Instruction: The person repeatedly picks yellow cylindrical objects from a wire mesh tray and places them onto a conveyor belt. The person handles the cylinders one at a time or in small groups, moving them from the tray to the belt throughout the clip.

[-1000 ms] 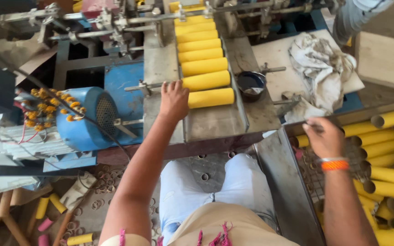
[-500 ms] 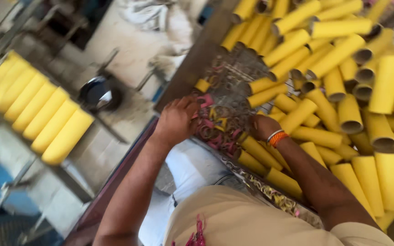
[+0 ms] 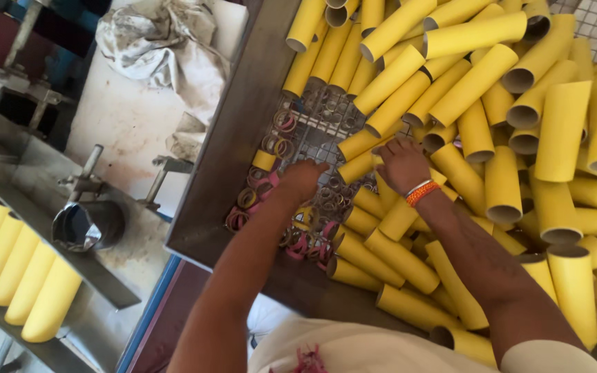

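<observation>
This looks like a small factory or workshop. A big metal bin on the right is full of yellow cardboard tubes. At lower left, more tubes sit on a machine tray, I think.

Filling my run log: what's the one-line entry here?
left hand: on mesh tray | right hand: on yellow cardboard tubes | rings: scattered

Both hands now reach into the heap of yellow tubes: the left hand, off the worktop row, and the right hand touch neighbouring tubes.
</observation>
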